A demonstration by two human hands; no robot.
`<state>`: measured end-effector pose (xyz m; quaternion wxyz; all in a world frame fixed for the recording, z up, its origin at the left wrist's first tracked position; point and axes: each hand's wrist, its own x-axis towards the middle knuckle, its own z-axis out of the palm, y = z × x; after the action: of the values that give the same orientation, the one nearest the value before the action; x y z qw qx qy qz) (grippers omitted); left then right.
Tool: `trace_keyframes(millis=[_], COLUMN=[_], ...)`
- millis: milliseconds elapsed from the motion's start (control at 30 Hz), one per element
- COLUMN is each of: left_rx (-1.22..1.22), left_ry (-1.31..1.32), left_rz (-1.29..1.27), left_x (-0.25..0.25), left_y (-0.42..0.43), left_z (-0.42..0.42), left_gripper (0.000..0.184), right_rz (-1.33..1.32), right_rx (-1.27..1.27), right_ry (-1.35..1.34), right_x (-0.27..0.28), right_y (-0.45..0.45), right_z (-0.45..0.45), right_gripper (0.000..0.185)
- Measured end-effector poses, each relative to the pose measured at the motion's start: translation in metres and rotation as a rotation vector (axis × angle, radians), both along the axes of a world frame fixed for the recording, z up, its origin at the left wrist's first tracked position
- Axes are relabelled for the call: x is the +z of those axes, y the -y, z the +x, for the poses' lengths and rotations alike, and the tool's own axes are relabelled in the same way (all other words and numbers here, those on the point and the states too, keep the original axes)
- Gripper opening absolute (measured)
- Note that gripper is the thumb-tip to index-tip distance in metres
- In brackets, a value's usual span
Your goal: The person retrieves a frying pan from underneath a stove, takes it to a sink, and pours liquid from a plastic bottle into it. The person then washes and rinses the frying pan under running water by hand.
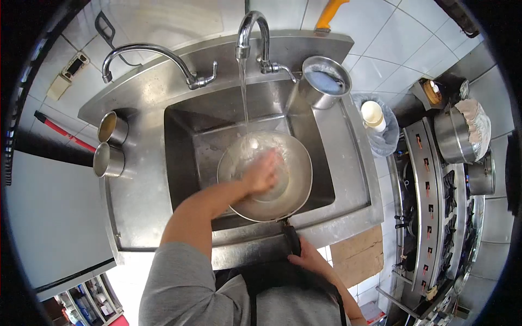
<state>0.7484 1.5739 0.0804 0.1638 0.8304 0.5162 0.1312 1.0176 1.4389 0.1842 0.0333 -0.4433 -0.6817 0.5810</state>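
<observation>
A wide metal pan (pixel 296 185) sits tilted over the sink (pixel 190 117), under a stream of water falling from the right faucet (pixel 254 32). My left hand (pixel 262 173) is inside the pan, near its inner surface; motion blurs its fingers, so whether it holds anything cannot be made out. My right hand (pixel 310 257) is closed around the pan's black handle (pixel 292 239) at the front edge of the sink. Water spreads over the pan's bottom.
Two metal cups (pixel 109 160) stand on the left ledge. A metal pot (pixel 321 99) with something bluish inside is at the back right corner. The left faucet (pixel 147 49) shows no water. Farther right are a bag-lined bin (pixel 387 138) and a stove (pixel 427 206).
</observation>
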Motion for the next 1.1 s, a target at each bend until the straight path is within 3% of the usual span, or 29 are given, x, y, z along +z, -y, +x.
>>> trace_keyframes(millis=[67,133,233,333,433,500,600,700,800,900,1000,1033,1100], left_rx=[-0.167,-0.446,-0.151,-0.066,0.196,0.213,-0.012,-0.201,-0.033,0.221,0.431,0.45,0.52], left_ry=[0.075,0.146,-0.145,-0.449,-0.64,-0.736,-0.374,-0.272,0.006,0.443,0.7,0.656,0.691], left_rz=[-0.035,0.017,-0.184,-0.236,-0.75,-1.06,-1.244,-1.109,-1.07,-0.928,-0.701,-0.615,-0.552], left_x=[-0.005,-0.024,-0.03,-0.006,0.02,0.051,0.103,0.1,0.122,0.117,0.131,0.143,0.152], left_y=[0.003,-0.004,-0.021,0.003,0.046,0.06,0.07,0.085,0.099,0.112,0.12,0.12,0.124], left_z=[0.02,0.02,-0.034,-0.047,-0.034,-0.021,-0.022,-0.048,-0.097,-0.14,-0.158,-0.162,-0.166], left_gripper=[0.066,0.068,0.066,0.07,0.074,0.078,0.075,0.069,0.058,0.052,0.046,0.042,0.04], right_rz=[-0.065,-0.11,-0.236,-0.554,-0.946,-1.1,-1.113,-1.072,-0.877,-0.493,0.185,0.138,0.375], right_rx=[0.018,-0.01,-0.12,-0.257,-0.364,-0.461,-0.42,-0.316,-0.246,-0.015,0.276,0.248,0.297], right_ry=[0.114,0.065,-0.051,-0.121,-0.263,-0.312,-0.329,-0.319,-0.169,0.035,0.341,0.451,0.46], right_x=[0.034,0.024,0.032,0.035,0.044,0.059,0.065,0.061,0.061,0.048,0.066,0.096,0.089], right_y=[-0.011,-0.005,-0.005,-0.008,-0.016,-0.02,-0.024,-0.035,-0.049,-0.065,-0.082,-0.082,-0.091], right_z=[-0.009,-0.004,-0.008,-0.004,-0.001,-0.009,-0.02,-0.026,-0.05,-0.072,-0.088,-0.094,-0.085], right_gripper=[0.049,0.048,0.041,0.031,0.024,0.02,0.018,0.018,0.026,0.036,0.045,0.045,0.044])
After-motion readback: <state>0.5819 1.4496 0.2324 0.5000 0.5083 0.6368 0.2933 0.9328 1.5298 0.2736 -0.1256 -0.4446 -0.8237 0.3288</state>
